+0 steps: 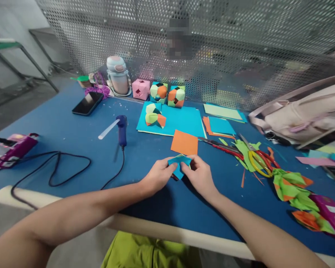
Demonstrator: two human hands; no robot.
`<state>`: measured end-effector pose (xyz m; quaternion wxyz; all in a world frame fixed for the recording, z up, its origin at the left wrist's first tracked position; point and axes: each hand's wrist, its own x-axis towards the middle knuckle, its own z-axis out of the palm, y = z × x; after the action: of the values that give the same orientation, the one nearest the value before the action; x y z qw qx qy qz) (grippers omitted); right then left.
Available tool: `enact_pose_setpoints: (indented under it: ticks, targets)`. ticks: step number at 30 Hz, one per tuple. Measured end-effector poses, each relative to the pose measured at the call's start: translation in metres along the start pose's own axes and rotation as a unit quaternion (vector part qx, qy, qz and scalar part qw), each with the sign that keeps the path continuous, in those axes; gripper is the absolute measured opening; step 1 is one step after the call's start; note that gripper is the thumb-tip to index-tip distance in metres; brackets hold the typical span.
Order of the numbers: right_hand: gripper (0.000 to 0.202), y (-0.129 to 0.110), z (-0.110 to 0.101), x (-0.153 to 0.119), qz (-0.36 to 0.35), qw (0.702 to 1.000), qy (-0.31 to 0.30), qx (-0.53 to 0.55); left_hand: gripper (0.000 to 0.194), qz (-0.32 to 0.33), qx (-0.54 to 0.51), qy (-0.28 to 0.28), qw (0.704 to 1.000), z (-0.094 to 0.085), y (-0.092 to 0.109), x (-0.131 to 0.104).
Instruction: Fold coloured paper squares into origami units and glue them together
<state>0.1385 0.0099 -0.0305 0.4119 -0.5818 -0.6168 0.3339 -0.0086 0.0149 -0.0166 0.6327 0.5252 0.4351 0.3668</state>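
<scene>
Between my two hands is a piece of folded blue paper [179,166], held a little above the table near its front edge. My left hand [161,172] is closed on its left side, thumb on top. From the right, my right hand [198,173] pinches it with thumb and fingers. A trace of green shows at the paper's edges; what lies beneath it is mostly hidden. Just beyond my fingers lies a square of orange paper [184,142]. Farther back, a partly joined folded-paper piece [155,116] in green and orange rests on blue sheets [181,121].
Left of my hands stands a blue glue gun [122,130] with its cord. Paper cubes [141,89], a bottle [118,76] and a phone [88,103] are at the back. To the right lie yellow-handled scissors [258,162], paper scraps, crumpled paper [292,186] and a bag [301,104].
</scene>
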Motion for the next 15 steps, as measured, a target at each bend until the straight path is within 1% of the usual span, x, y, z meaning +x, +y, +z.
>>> enact_pose_setpoints:
  ticks: [2, 4, 8, 12, 15]
  targets:
    - [0.012, -0.0011, 0.0004, 0.0002, -0.007, 1.0, -0.005, 0.003, 0.021, 0.023, 0.055, 0.025, 0.998, 0.0005, -0.0037, 0.0022]
    - [0.013, -0.0021, 0.0005, 0.0002, -0.013, 1.0, -0.011, 0.004, 0.022, 0.038, 0.071, 0.029, 0.996, 0.0013, -0.0051, 0.0034]
    - [0.016, -0.0021, 0.0008, 0.0002, -0.012, 1.0, -0.02, 0.004, 0.024, 0.033, 0.039, 0.018, 0.999, 0.0029, -0.0034, 0.0034]
    - [0.017, -0.0008, 0.0026, 0.0003, -0.019, 1.0, -0.019, -0.014, 0.022, 0.032, 0.035, 0.034, 0.998, 0.0014, -0.0059, 0.0046]
    - [0.018, -0.0008, 0.0047, 0.0006, -0.027, 0.999, -0.033, -0.026, 0.023, 0.036, 0.037, 0.044, 0.998, -0.0016, -0.0092, 0.0066]
